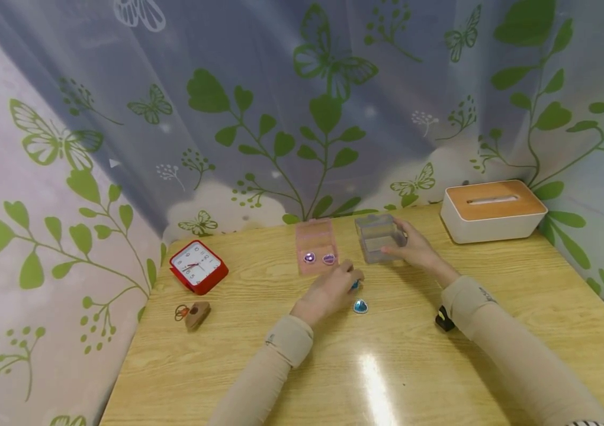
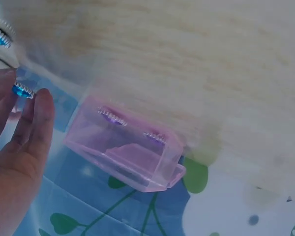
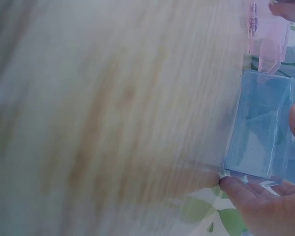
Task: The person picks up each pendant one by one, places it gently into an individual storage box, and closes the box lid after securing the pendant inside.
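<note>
Between the thumb and fingers of my left hand (image 1: 328,291) is a blue gem (image 2: 23,90) with a beaded silver rim, pinched just above the table. A heart-shaped blue gem (image 1: 360,306) of the same style lies on the wood close by. My right hand (image 1: 415,247) grips the right side of a see-through bluish-grey plastic box (image 3: 260,123), its lid raised at the back. Left of that box stands a pink see-through box (image 1: 314,231), also with its lid up. Inside it sit two purple gems (image 1: 309,257) with beaded rims.
A red clock (image 1: 198,266) and a brown object with an orange-and-dark ring (image 1: 197,315) lie at the left. A white tissue box with a wooden top (image 1: 494,213) stands at the back right. Beside the right sleeve is a small black-and-yellow object (image 1: 443,320). A patterned curtain backs the table.
</note>
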Demonstrator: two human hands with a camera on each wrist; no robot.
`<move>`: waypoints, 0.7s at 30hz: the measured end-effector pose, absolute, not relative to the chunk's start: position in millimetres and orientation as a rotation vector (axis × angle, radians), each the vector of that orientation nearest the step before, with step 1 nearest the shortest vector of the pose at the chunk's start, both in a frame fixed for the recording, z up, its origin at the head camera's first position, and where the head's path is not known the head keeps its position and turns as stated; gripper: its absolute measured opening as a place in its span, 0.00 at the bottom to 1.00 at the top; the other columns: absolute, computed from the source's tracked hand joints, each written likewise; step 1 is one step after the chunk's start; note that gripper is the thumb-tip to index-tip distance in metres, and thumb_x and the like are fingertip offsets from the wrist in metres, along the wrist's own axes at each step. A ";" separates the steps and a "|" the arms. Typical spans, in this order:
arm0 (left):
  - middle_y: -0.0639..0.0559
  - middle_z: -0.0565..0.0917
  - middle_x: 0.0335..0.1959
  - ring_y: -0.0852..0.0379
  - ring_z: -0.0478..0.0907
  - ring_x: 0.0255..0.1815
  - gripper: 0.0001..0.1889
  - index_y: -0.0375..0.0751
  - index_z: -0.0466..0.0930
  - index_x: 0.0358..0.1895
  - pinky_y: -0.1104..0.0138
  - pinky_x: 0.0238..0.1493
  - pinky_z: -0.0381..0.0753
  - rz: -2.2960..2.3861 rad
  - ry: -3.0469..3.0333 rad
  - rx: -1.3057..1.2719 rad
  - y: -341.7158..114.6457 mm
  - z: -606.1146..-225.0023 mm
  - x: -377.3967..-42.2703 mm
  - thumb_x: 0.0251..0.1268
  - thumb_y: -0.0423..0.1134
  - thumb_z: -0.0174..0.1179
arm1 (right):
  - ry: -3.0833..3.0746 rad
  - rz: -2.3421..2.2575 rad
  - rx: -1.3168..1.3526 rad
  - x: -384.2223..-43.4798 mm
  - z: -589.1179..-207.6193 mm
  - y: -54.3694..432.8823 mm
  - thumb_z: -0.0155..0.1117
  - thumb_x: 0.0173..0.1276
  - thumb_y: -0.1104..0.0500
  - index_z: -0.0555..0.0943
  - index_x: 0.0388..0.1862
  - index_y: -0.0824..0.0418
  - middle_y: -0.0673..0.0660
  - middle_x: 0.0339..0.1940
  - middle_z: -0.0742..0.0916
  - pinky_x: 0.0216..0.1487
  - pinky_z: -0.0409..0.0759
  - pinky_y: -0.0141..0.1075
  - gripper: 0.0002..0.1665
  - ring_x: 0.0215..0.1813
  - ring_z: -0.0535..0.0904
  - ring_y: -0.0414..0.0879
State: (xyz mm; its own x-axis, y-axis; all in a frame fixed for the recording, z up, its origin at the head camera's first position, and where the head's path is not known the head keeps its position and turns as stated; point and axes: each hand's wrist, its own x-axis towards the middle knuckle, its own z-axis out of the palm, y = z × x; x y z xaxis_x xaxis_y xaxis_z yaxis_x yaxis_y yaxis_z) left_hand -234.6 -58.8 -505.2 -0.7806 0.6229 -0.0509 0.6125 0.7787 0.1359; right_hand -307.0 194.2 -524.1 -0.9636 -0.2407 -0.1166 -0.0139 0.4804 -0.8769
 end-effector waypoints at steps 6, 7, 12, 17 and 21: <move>0.49 0.81 0.58 0.55 0.86 0.50 0.18 0.47 0.79 0.67 0.74 0.47 0.88 0.255 2.884 0.947 -53.2 -494.7 -239.9 0.78 0.39 0.62 | 2.519 -1.472 -0.213 -305.5 -523.3 193.7 0.71 0.75 0.52 0.41 0.88 0.62 0.73 0.88 0.49 0.84 0.56 0.69 0.60 0.86 0.47 0.75; 0.49 0.80 0.58 0.55 0.86 0.51 0.19 0.46 0.79 0.68 0.73 0.49 0.88 0.276 2.882 0.932 -52.1 -492.5 -241.1 0.78 0.38 0.62 | 2.524 -1.470 -0.215 -305.3 -523.2 193.7 0.71 0.75 0.52 0.41 0.88 0.63 0.73 0.88 0.49 0.83 0.56 0.70 0.60 0.86 0.47 0.75; 0.49 0.79 0.59 0.55 0.86 0.49 0.21 0.50 0.77 0.70 0.73 0.47 0.88 0.337 2.870 0.893 -47.3 -483.4 -247.4 0.78 0.39 0.62 | 2.532 -1.474 -0.221 -304.7 -522.7 192.6 0.69 0.76 0.54 0.42 0.88 0.65 0.75 0.87 0.50 0.83 0.57 0.70 0.58 0.86 0.47 0.76; 0.48 0.82 0.57 0.55 0.86 0.47 0.20 0.53 0.75 0.70 0.73 0.43 0.89 0.277 2.903 0.943 -42.2 -479.7 -254.2 0.79 0.41 0.61 | 2.533 -1.462 -0.214 -303.8 -522.4 192.2 0.68 0.77 0.53 0.42 0.88 0.65 0.74 0.88 0.50 0.83 0.57 0.69 0.57 0.86 0.48 0.75; 0.46 0.84 0.60 0.52 0.88 0.54 0.21 0.54 0.74 0.71 0.67 0.50 0.91 0.139 2.956 0.991 -36.3 -476.0 -260.8 0.79 0.43 0.61 | 2.529 -1.460 -0.214 -302.9 -522.1 192.6 0.68 0.77 0.52 0.42 0.88 0.65 0.73 0.88 0.50 0.83 0.57 0.69 0.57 0.86 0.48 0.75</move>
State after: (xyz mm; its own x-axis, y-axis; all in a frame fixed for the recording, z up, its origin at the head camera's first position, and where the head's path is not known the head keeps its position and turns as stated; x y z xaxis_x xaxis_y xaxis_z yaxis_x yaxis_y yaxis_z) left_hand -260.8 -36.3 -476.0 -0.7980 0.6026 0.0086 0.6008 0.7942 0.0909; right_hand -302.9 192.6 -522.1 -0.9668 -0.2303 -0.1108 -0.0192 0.4979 -0.8670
